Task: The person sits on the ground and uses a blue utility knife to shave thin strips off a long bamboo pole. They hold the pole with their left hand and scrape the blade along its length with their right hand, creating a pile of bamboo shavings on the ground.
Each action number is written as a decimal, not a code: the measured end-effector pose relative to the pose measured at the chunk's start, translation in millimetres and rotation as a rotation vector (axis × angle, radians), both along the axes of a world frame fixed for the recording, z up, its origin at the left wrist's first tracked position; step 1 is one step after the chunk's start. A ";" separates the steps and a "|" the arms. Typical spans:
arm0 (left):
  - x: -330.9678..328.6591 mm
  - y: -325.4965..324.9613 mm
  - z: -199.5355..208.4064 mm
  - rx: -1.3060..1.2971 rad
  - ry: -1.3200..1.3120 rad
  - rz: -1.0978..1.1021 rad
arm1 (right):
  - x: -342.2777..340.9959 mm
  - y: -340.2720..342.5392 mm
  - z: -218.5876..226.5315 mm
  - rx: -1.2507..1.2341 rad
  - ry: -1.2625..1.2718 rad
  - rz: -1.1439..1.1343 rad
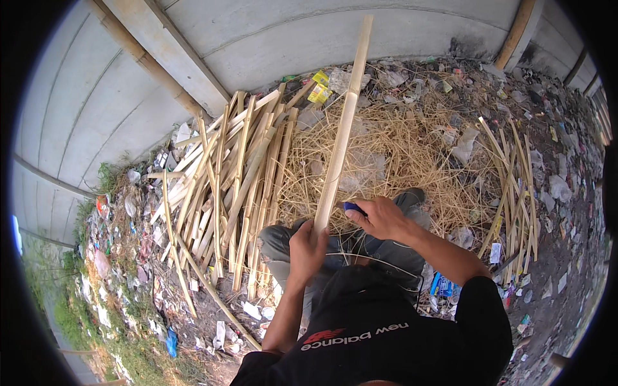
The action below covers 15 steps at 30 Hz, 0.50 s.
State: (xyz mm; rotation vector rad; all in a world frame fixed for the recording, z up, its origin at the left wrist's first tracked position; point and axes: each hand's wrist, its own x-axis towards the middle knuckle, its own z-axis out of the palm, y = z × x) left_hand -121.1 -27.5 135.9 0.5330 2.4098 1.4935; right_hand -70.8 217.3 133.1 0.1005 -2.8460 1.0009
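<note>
A long split bamboo strip (346, 125) rises from my lap and leans away toward the wall. My left hand (307, 251) grips its near end, fingers closed round it. Just right of the strip, my right hand (380, 217) is closed on a tool with a dark blue handle (353, 207); a small tip shows toward the strip, but most of the tool is hidden by the hand. Thin pale shavings (360, 254) curl across my lap below both hands.
A pile of bamboo strips (241, 186) lies at the left, with a smaller bundle (515, 193) at the right. Straw-like shavings (412, 154) cover the ground ahead. A grey panel wall (277, 38) stands behind, and scattered litter (560, 186) surrounds everything.
</note>
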 end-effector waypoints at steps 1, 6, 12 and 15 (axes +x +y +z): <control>6.0 4.3 4.5 -0.003 0.030 -0.009 | 5.5 -8.4 -0.5 0.028 0.009 0.005; 37.5 9.9 -6.2 -0.060 0.195 -0.023 | 18.1 7.6 -19.8 0.191 0.046 0.009; 76.3 7.2 -39.9 -0.007 0.064 -0.060 | 25.3 37.7 -46.4 0.251 0.054 -0.131; 114.9 -10.8 -66.6 0.086 -0.116 -0.151 | 17.3 131.5 -39.0 0.120 0.076 -0.526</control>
